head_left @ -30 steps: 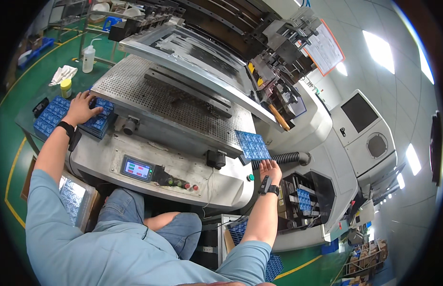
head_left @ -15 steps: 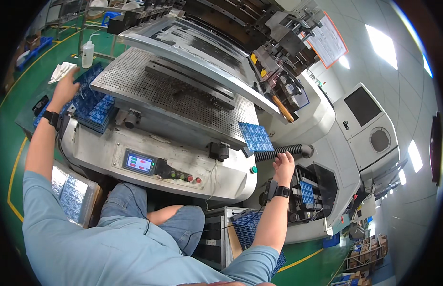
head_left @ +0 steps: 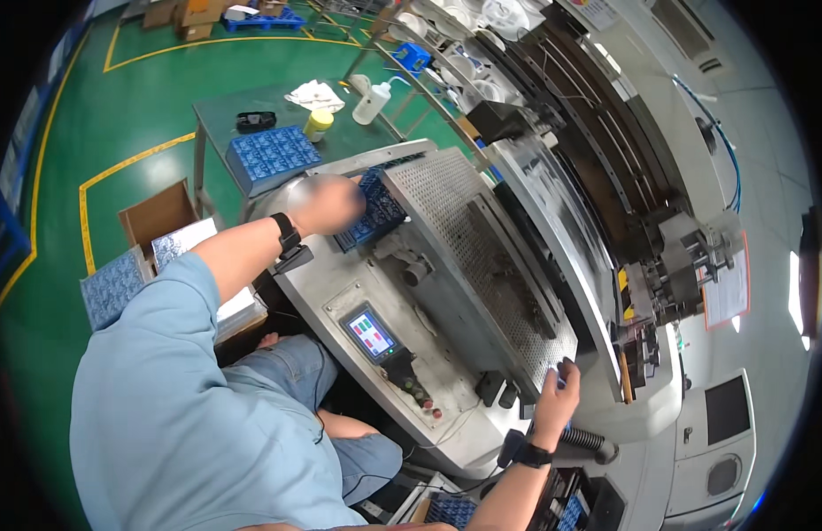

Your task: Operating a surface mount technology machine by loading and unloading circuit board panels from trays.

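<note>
My left hand (head_left: 327, 203) is blurred and sits against a stack of dark-blue patterned boards (head_left: 375, 212) at the left end of the machine; its fingers are smeared, so its grip is hidden. Beside the right corner of the perforated metal plate (head_left: 455, 203) is my right hand (head_left: 559, 396), raised, its thumb and fingers curved and apart with no board visible in them. Over the plate, a framed screen (head_left: 557, 221) is tilted up. A long metal bar (head_left: 517, 265) lies across the plate.
On the green side table (head_left: 198, 108) are a blue board stack (head_left: 274, 155), a yellow-lidded jar (head_left: 318, 126), a white cloth (head_left: 315, 96) and a squeeze bottle (head_left: 372, 102). A lit touch panel (head_left: 369, 334) is on the machine's front. An open carton (head_left: 158, 212) stands at left.
The view has swung left. The blue board at the plate's right corner no longer shows. My right hand has come up beside that corner; my left hand is still by the boards.
</note>
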`<act>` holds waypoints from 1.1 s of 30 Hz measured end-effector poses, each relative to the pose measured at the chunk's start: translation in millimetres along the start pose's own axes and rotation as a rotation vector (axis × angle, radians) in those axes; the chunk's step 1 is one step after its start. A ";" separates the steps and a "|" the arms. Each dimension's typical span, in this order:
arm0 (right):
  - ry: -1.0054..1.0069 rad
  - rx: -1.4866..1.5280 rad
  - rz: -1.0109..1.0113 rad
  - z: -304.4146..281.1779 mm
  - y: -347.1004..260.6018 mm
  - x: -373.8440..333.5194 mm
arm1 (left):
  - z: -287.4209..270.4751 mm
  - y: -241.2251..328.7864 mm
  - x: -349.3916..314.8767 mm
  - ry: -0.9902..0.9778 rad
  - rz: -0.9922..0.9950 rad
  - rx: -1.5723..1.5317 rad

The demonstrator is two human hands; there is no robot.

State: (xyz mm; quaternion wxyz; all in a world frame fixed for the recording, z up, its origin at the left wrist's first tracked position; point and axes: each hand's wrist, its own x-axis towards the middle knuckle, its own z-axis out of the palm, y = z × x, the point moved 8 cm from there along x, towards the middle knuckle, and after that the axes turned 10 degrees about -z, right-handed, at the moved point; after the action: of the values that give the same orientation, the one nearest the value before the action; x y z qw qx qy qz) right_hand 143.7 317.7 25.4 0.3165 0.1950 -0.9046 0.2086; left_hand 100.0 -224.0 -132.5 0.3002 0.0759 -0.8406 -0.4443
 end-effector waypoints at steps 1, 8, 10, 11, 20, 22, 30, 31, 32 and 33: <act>-0.028 -0.038 -0.051 13.7 -6.3 8.9 | -3.8 5.6 1.1 0.023 0.049 -0.017; -0.088 -0.247 -0.203 81.2 8.4 50.6 | -63.7 -22.6 51.3 0.322 -0.331 -0.172; -0.081 -0.189 -0.193 93.2 17.9 57.5 | -75.4 -22.1 64.0 0.350 -0.361 -0.640; -0.090 -0.209 -0.175 98.8 22.3 58.5 | -76.4 -14.9 68.9 0.335 -0.368 -0.646; 0.028 -0.343 -0.010 106.8 36.0 55.2 | 33.3 116.5 70.5 -0.308 -0.424 -1.157; -0.001 -0.332 0.057 107.8 40.9 54.6 | 83.9 148.3 68.1 -0.492 -0.506 -1.054; 0.129 -0.333 0.028 100.6 39.0 52.9 | 218.2 233.8 60.0 -0.654 -0.191 -0.847; 0.085 -0.337 0.058 103.5 41.5 53.4 | 216.3 248.0 59.4 -0.610 0.093 -0.689; 0.040 -0.340 0.087 106.5 43.7 53.7 | 219.4 256.1 60.8 -0.585 0.236 -0.609; -0.005 -0.341 0.113 109.7 45.8 54.5 | 222.2 262.9 61.6 -0.546 0.376 -0.535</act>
State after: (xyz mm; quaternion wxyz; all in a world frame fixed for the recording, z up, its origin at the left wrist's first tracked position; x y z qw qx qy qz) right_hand 28.2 289.0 -28.7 0.3304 0.0879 -0.9372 0.0692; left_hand -40.3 63.6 8.4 0.1513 -0.2798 -0.7437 -0.5880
